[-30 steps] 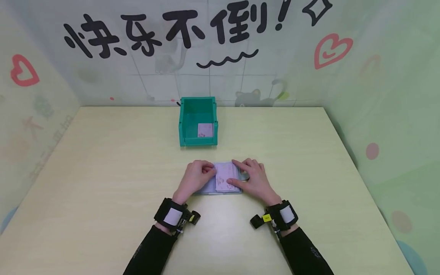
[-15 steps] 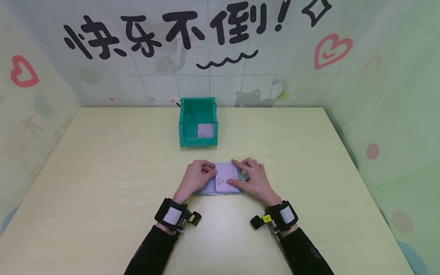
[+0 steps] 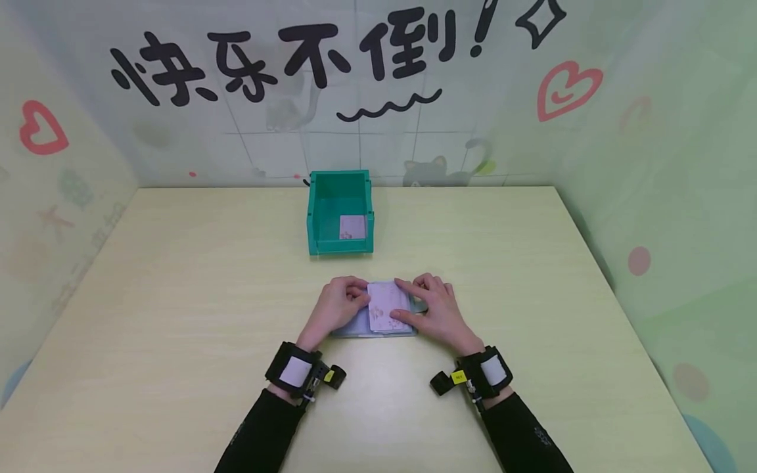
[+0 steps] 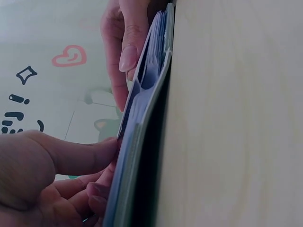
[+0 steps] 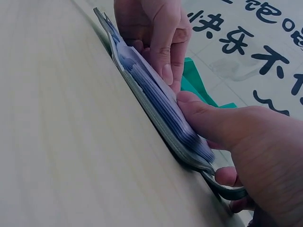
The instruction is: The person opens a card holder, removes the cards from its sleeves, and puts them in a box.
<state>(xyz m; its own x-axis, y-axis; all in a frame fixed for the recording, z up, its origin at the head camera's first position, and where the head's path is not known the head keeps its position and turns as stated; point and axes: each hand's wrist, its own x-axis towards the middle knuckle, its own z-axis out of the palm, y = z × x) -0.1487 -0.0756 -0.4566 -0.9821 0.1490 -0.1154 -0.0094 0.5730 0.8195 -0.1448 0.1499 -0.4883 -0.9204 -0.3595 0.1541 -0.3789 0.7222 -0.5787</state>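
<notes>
An open card holder [image 3: 355, 325] with a pale blue-purple inside lies on the table in front of me. Its right half bears a stack of sleeves [image 5: 163, 106], topped by a pink-lilac card [image 3: 383, 307]. My left hand [image 3: 340, 303] pinches the left edge of that card between thumb and fingers. From the other side my right hand [image 3: 436, 310] holds the card, thumb on its lower right and index finger at its top edge. In the right wrist view a dark strap [image 5: 227, 193] sticks out from the holder under the right fingers.
Beyond the hands stands a green bin [image 3: 341, 246] with a similar pink-lilac card [image 3: 353, 227] in it. The pale wooden table [image 3: 177, 295] meets printed walls at the back and both sides.
The top card has shifted slightly left at its upper end, and the right index finger with it. The left hand has hardly moved. The head view has tilted up a little.
</notes>
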